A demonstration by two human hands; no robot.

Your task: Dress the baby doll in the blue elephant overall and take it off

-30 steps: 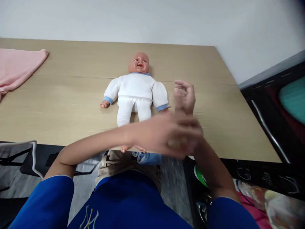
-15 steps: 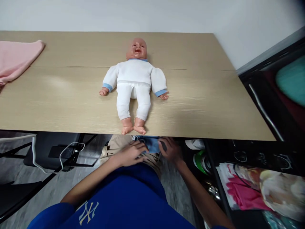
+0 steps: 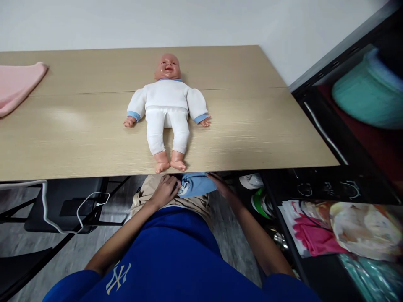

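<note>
A light-blue cloth garment with a white drawstring [image 3: 199,186] rests over my lap, just below the table's front edge. My left hand [image 3: 166,191] is closed at its left end, by the drawstring, fingers curled. Its right end meets my right hand [image 3: 219,184], whose fingers are closed on the cloth and partly hidden by the table edge. On the table [image 3: 252,134] above, a baby doll [image 3: 168,98] in a white top and white trousers with blue cuffs lies face up, feet at the front edge. Neither hand touches it.
Pink cloth [image 3: 19,86] lies at the table's left end. A black chair [image 3: 66,205] with a white cable stands below left. To the right, a black shelf unit holds a teal pot [image 3: 371,92], a pink cloth item [image 3: 315,237] and plastic packs [image 3: 371,272].
The view has shifted, so the doll appears further left. More of the blue garment shows, spread between my hands; my left hand has moved left and my right hand slightly forward.
</note>
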